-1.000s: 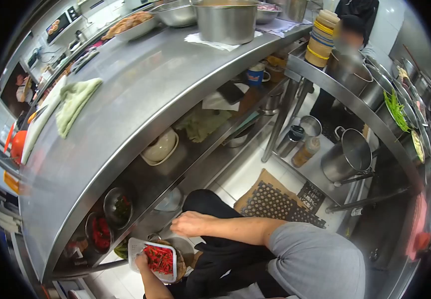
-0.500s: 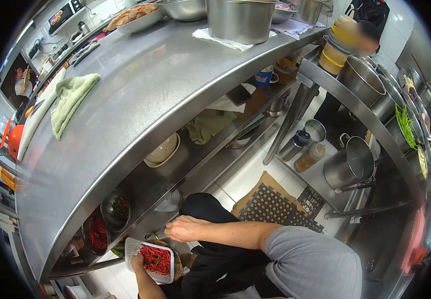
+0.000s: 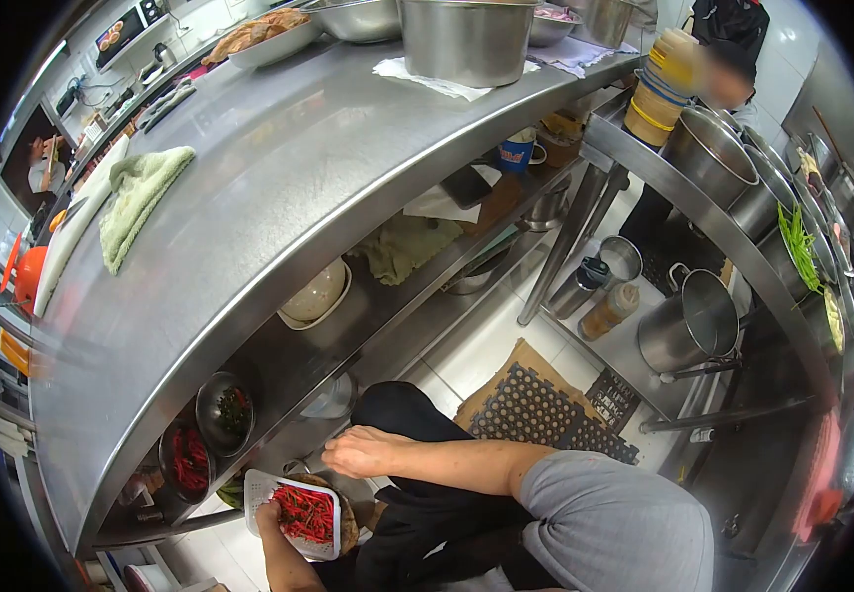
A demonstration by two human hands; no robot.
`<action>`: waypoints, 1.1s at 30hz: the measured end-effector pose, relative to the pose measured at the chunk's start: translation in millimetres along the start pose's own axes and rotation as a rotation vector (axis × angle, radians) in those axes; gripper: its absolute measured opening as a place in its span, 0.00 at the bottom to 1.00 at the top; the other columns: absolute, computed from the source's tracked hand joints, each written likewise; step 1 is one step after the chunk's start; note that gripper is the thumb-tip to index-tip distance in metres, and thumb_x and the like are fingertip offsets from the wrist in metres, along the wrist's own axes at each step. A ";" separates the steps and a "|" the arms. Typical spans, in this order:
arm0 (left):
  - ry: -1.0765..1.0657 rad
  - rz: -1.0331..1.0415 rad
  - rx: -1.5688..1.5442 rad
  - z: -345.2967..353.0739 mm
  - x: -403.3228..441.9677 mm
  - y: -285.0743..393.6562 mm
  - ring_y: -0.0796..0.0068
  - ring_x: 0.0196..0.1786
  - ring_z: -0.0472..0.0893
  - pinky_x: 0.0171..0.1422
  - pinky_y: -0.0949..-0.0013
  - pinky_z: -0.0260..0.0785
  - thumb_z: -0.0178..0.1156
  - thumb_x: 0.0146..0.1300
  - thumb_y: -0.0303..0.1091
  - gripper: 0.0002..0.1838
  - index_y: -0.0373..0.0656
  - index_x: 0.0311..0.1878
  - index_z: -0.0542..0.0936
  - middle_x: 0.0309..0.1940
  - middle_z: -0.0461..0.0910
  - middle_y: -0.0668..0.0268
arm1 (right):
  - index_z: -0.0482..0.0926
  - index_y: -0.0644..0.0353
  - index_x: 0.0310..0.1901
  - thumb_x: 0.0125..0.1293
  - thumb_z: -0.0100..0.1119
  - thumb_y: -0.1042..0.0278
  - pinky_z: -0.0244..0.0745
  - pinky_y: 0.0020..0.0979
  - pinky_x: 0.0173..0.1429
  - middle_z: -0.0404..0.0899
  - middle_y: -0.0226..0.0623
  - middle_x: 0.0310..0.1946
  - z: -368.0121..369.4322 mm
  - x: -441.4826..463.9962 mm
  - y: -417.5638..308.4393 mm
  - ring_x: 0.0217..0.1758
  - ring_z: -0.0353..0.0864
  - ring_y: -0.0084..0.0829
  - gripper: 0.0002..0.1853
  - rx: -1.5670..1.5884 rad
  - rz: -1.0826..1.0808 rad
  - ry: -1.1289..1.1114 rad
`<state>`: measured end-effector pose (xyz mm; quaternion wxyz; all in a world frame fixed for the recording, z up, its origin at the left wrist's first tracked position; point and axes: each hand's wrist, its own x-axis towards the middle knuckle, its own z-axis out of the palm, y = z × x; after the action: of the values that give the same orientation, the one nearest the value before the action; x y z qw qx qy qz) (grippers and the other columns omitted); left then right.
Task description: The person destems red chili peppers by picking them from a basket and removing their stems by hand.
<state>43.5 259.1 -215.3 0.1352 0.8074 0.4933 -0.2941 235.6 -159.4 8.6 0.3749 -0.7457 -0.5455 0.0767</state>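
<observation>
Little has moved; your view shifted slightly. Left hand (image 3: 268, 515) touches basket (image 3: 258, 485), right hand (image 3: 358, 452) near; fingers' grip: cannot tell. Chillies (image 3: 310, 517) likely light, slick; pinch mid-length.

Legible text: none can be read. Blue mug (image 3: 516, 154), beyond the right hand (image 3: 358, 452) and to its right: a pale marking is borne on the side, too small to be read. Dark floor mat piece (image 3: 616, 399), well to the right of the same hand: pale marks are shown; whether these are letters cannot be told.
</observation>
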 end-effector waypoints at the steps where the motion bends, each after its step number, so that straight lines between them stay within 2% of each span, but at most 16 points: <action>1: 0.022 0.097 0.123 0.1 -2.1 -2.0 0.49 0.61 0.76 0.67 0.55 0.65 0.43 0.65 0.55 0.33 0.34 0.51 0.81 0.53 0.78 0.44 | 0.78 0.63 0.29 0.56 0.56 0.68 0.78 0.46 0.38 0.79 0.44 0.30 2.5 1.3 0.7 0.34 0.82 0.49 0.07 0.002 -0.002 0.004; 2: 0.043 0.194 0.246 -4.5 -13.6 1.1 0.49 0.60 0.76 0.67 0.55 0.65 0.42 0.65 0.56 0.33 0.34 0.51 0.81 0.53 0.78 0.44 | 0.78 0.63 0.29 0.56 0.56 0.68 0.78 0.46 0.38 0.79 0.44 0.30 6.7 2.2 2.7 0.34 0.82 0.49 0.07 0.003 -0.004 0.001; 5: 0.102 0.227 0.286 25.3 24.1 -7.9 0.48 0.58 0.77 0.63 0.54 0.68 0.46 0.63 0.57 0.31 0.37 0.49 0.82 0.52 0.78 0.43 | 0.75 0.61 0.28 0.58 0.58 0.68 0.76 0.45 0.34 0.75 0.41 0.27 14.6 3.1 6.5 0.31 0.80 0.46 0.07 -0.040 -0.061 0.045; 8: 0.127 0.137 0.076 -1.5 -28.3 7.1 0.49 0.50 0.82 0.53 0.49 0.74 0.47 0.66 0.54 0.28 0.37 0.47 0.83 0.46 0.82 0.45 | 0.75 0.60 0.28 0.58 0.58 0.67 0.76 0.44 0.34 0.76 0.40 0.27 8.4 2.1 3.9 0.31 0.81 0.44 0.07 -0.065 -0.066 0.034; 9: 0.119 0.134 0.077 -2.0 -43.2 11.2 0.49 0.50 0.82 0.53 0.49 0.74 0.47 0.66 0.54 0.28 0.37 0.47 0.83 0.46 0.82 0.45 | 0.75 0.60 0.28 0.58 0.58 0.67 0.76 0.44 0.34 0.76 0.40 0.27 8.0 2.5 2.5 0.31 0.81 0.44 0.07 -0.061 -0.061 0.028; 11: 0.015 -0.080 -0.406 -11.3 -64.8 22.2 0.54 0.41 0.84 0.40 0.49 0.77 0.52 0.65 0.52 0.26 0.35 0.42 0.83 0.36 0.84 0.50 | 0.75 0.60 0.28 0.59 0.58 0.67 0.77 0.43 0.34 0.76 0.40 0.27 6.5 3.7 0.7 0.32 0.82 0.45 0.07 -0.070 -0.051 0.023; 12: -0.079 -0.065 -0.297 -24.7 -72.4 26.7 0.50 0.55 0.80 0.54 0.54 0.75 0.57 0.59 0.50 0.29 0.35 0.54 0.79 0.51 0.79 0.42 | 0.75 0.60 0.28 0.59 0.58 0.67 0.77 0.43 0.34 0.76 0.40 0.27 6.1 4.2 0.0 0.32 0.82 0.45 0.07 -0.070 -0.047 0.026; 15: -0.027 0.024 -0.165 16.9 23.1 -19.4 0.53 0.52 0.82 0.47 0.54 0.77 0.58 0.60 0.48 0.27 0.34 0.54 0.78 0.49 0.81 0.45 | 0.77 0.62 0.27 0.55 0.57 0.69 0.78 0.47 0.37 0.80 0.44 0.30 6.8 5.7 -1.4 0.34 0.82 0.49 0.06 -0.027 -0.007 -0.007; 16: -0.025 0.025 -0.165 15.7 21.3 -18.9 0.53 0.52 0.82 0.47 0.54 0.77 0.58 0.60 0.48 0.27 0.34 0.54 0.78 0.49 0.81 0.45 | 0.76 0.61 0.27 0.57 0.58 0.68 0.78 0.45 0.35 0.78 0.43 0.29 7.3 5.3 -0.6 0.33 0.82 0.48 0.06 -0.051 -0.030 0.009; 18: 0.062 0.037 -0.162 7.0 -1.3 -10.2 0.57 0.48 0.83 0.40 0.56 0.78 0.60 0.58 0.45 0.26 0.33 0.53 0.79 0.46 0.82 0.49 | 0.75 0.60 0.27 0.58 0.58 0.68 0.78 0.43 0.34 0.76 0.41 0.27 7.8 4.1 1.9 0.31 0.82 0.46 0.07 -0.075 -0.053 0.025; 21: 0.018 -0.050 -0.353 -13.3 -46.1 8.4 0.56 0.45 0.84 0.40 0.57 0.78 0.61 0.56 0.43 0.26 0.31 0.52 0.79 0.46 0.83 0.48 | 0.74 0.60 0.27 0.58 0.58 0.68 0.78 0.43 0.34 0.76 0.41 0.27 9.8 3.5 4.1 0.31 0.82 0.46 0.07 -0.052 -0.062 0.049; 24: 0.004 -0.042 -0.397 -18.6 -51.8 9.9 0.56 0.43 0.85 0.39 0.56 0.78 0.62 0.55 0.42 0.26 0.30 0.52 0.79 0.44 0.83 0.48 | 0.74 0.60 0.26 0.58 0.58 0.68 0.77 0.44 0.33 0.76 0.41 0.27 10.9 3.8 4.6 0.30 0.82 0.46 0.07 -0.041 -0.059 0.045; 25: 0.003 -0.041 -0.397 -16.8 -49.4 8.5 0.56 0.43 0.85 0.39 0.56 0.78 0.62 0.55 0.42 0.26 0.30 0.52 0.79 0.44 0.83 0.48 | 0.74 0.60 0.26 0.58 0.58 0.68 0.77 0.44 0.33 0.76 0.41 0.27 11.6 4.1 4.0 0.30 0.81 0.46 0.08 -0.050 -0.061 0.052; 27: 0.043 0.050 -0.496 -2.7 -32.7 -1.5 0.60 0.33 0.83 0.29 0.57 0.75 0.63 0.56 0.42 0.22 0.32 0.46 0.81 0.36 0.83 0.53 | 0.74 0.60 0.26 0.59 0.58 0.68 0.77 0.44 0.33 0.76 0.41 0.27 12.0 4.4 4.0 0.30 0.81 0.46 0.08 -0.060 -0.063 0.059; 30: 0.170 0.096 -0.363 22.0 13.6 -22.9 0.63 0.29 0.82 0.29 0.59 0.74 0.63 0.54 0.40 0.20 0.30 0.41 0.82 0.34 0.83 0.53 | 0.75 0.61 0.27 0.59 0.57 0.67 0.77 0.44 0.33 0.76 0.42 0.27 10.7 4.3 4.1 0.30 0.81 0.47 0.08 -0.039 -0.071 0.047; 33: 0.118 0.104 -0.391 24.8 24.2 -27.3 0.60 0.26 0.82 0.29 0.59 0.74 0.64 0.53 0.40 0.20 0.30 0.41 0.82 0.32 0.84 0.53 | 0.75 0.61 0.27 0.59 0.57 0.67 0.77 0.45 0.33 0.77 0.42 0.28 9.6 4.7 2.5 0.30 0.81 0.48 0.08 -0.051 -0.047 0.029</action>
<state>19.4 276.8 -247.7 0.2750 0.8060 0.5058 -0.1376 234.3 -151.1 1.6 0.3652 -0.7431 -0.5591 0.0431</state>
